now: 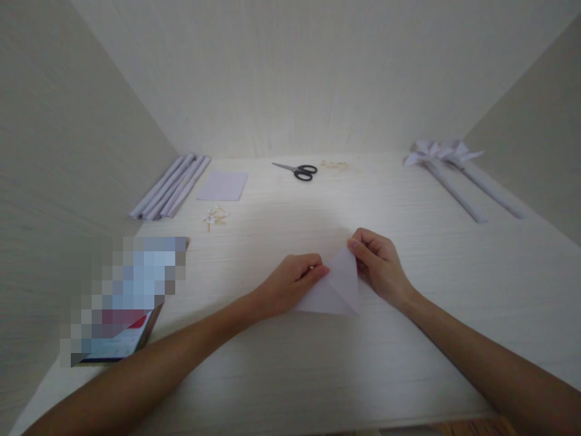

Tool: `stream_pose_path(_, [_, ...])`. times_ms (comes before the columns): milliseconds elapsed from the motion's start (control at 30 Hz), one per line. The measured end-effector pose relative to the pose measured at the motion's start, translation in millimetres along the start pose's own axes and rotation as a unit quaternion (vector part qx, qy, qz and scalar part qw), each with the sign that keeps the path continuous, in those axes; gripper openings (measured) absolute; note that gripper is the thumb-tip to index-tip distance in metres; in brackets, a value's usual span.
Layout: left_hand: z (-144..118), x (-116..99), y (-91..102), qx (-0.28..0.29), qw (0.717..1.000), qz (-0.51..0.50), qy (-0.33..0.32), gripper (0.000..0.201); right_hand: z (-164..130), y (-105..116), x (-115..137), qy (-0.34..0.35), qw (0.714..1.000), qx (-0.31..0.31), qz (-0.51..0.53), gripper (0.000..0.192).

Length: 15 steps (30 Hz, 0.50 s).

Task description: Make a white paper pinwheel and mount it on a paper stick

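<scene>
Between my hands is a pale lilac sheet of paper (pixel 338 290), with crease lines running across it and a pointed lower right corner. My left hand (pixel 297 281) pinches its left part, thumb on top, and covers some of the sheet. At the upper corner, my right hand (pixel 376 260) grips the paper between thumb and fingers. The sheet is just above or on the white table (pixel 272 375); I cannot tell which.
Scissors (pixel 302 171) with black handles lie at the back, beside small tan bits (pixel 334 165). Back left are rolled paper tubes (pixel 170 186), a square paper stack (pixel 222 186) and small strips (pixel 215 218). A partly blurred tablet (pixel 131 303) stands left. Two paper pinwheel-like pieces on sticks (pixel 458 188) lie right.
</scene>
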State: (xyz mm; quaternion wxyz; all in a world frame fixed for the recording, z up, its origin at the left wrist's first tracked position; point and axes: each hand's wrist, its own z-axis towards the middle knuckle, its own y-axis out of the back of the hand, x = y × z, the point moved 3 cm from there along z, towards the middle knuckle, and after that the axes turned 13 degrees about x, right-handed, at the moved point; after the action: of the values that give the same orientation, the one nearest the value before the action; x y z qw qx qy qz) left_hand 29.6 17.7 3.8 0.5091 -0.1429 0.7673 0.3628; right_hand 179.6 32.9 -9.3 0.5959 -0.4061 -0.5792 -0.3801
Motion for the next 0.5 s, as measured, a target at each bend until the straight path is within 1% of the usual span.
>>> stream_pose_path(167, [1.3,-2.2,-0.7,-0.002,1.0,-0.007,0.002,0.032,-3.8,-10.7,2.4,-0.018,0.998,0.028,-0.049,0.027])
stream_pose_path(267, [1.6,-1.7,-0.9,-0.007,1.0,-0.014,0.005,0.034,-4.6,-16.2,3.4,-0.022,0.998,0.038,-0.055,0.027])
stream_pose_path(400, [1.8,-0.6,-0.4,-0.018,1.0,-0.019,0.012,0.035,-4.0,-18.5,2.1,-0.028,0.998,0.046,-0.011,0.027])
stream_pose_path(500, [1.7,0.2,-1.4,-0.008,0.999,-0.028,0.025,0.036,-3.7,-19.0,-0.4,-0.036,0.997,0.048,0.044,0.027])
